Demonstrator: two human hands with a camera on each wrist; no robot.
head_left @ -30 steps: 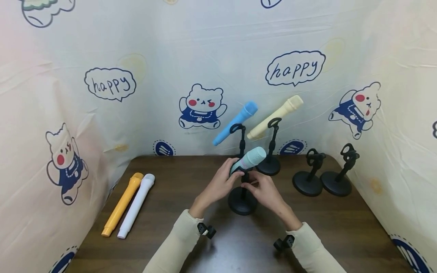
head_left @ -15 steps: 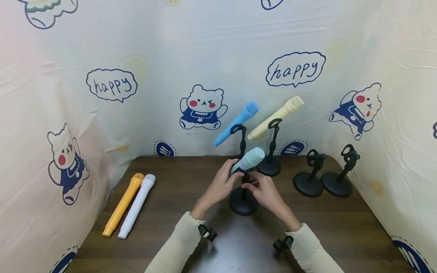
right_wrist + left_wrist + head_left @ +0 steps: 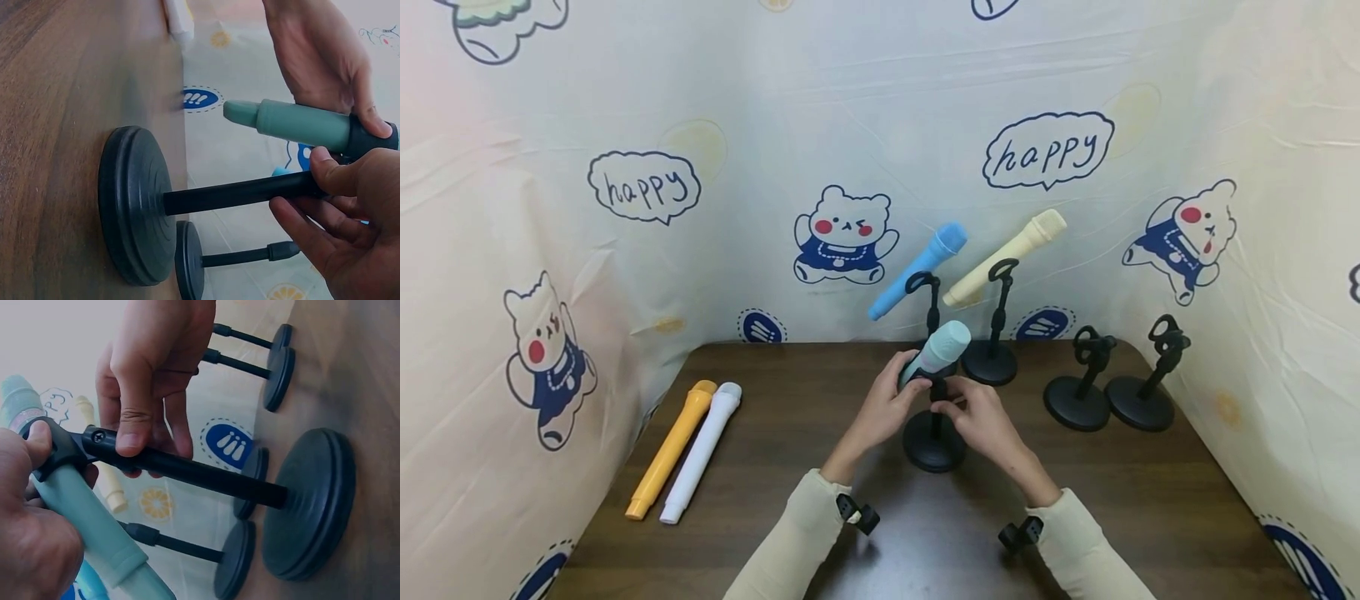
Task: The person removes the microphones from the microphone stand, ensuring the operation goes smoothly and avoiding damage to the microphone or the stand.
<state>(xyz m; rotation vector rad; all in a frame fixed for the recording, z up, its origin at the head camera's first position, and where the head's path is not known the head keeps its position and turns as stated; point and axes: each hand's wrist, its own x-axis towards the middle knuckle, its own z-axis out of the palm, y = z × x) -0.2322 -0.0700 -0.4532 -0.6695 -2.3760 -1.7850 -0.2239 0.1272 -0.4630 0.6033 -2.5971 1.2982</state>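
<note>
A mint-green microphone (image 3: 947, 343) sits tilted in the black clip (image 3: 62, 450) at the top of a desk microphone stand (image 3: 934, 446). My left hand (image 3: 883, 404) grips the microphone and the clip together, its thumb pressing on the clip. Lower down, my right hand (image 3: 987, 419) pinches the upper end of the stand's pole (image 3: 244, 195) between thumb and fingers. The stand's round base (image 3: 134, 206) is on the wooden table. In the right wrist view, the microphone's narrow tail (image 3: 240, 114) points toward the table side.
Behind stand two more stands (image 3: 990, 362), overlapped by a blue microphone (image 3: 917, 271) and a cream microphone (image 3: 1003, 258). Two further stands (image 3: 1077, 404) are at the right, their clips without microphones. An orange microphone (image 3: 670, 450) and a white one (image 3: 700, 454) lie at the left.
The mint-green microphone has swung a little, its head moving left and slightly up so that it stands steeper. My left hand has turned slightly with it; my right hand stays on the pole.
</note>
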